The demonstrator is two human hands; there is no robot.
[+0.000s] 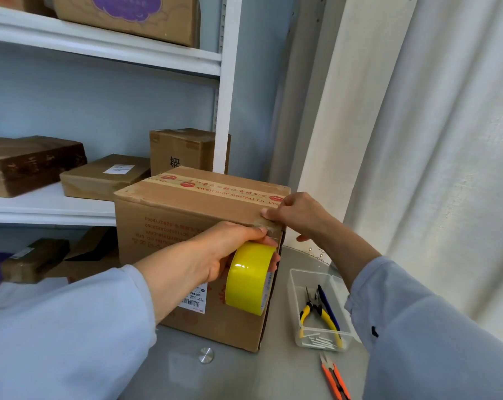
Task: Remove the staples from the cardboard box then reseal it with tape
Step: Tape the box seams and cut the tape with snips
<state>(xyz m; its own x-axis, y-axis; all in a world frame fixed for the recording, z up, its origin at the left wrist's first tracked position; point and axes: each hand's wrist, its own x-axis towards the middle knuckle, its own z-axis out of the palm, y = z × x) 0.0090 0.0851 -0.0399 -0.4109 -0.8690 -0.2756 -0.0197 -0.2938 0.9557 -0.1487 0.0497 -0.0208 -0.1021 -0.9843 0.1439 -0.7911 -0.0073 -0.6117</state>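
Brown corrugated cardboard box (187, 226) with red printing, standing on grey desk (244, 376), top seam covered by printed red-and-tan tape strip (215, 187). White barcode label (194, 298) on box's near face, low down.

Left hand (224, 249) at box's near upper right corner, fingers (269, 242) curled through the core of glossy yellow roll of packing tape (249, 277); roll held on edge against box's near face, just below the top edge. Short clear length of tape (266, 223) drawn from roll up to box's corner.

Right hand (299, 215) at box's right top edge, fingers bent, fingertips (266, 212) pressing tape end onto the cardboard at the corner; whether the end is pinched or only pressed down cannot be told.

Clear rectangular plastic tray (295, 287) on desk just right of box, holding yellow-handled pliers (319, 316), blue pen-like tool (328, 307) and small pale sticks (316, 340). Orange-handled snips (334, 376) on desk, nearer than tray, right of box. Small round metal disc (206, 355) set in desk, just in front of box.

White metal shelving (100, 50) behind and left of box, bearing several brown cartons (103, 176). Pale curtain (417, 140) right of box.
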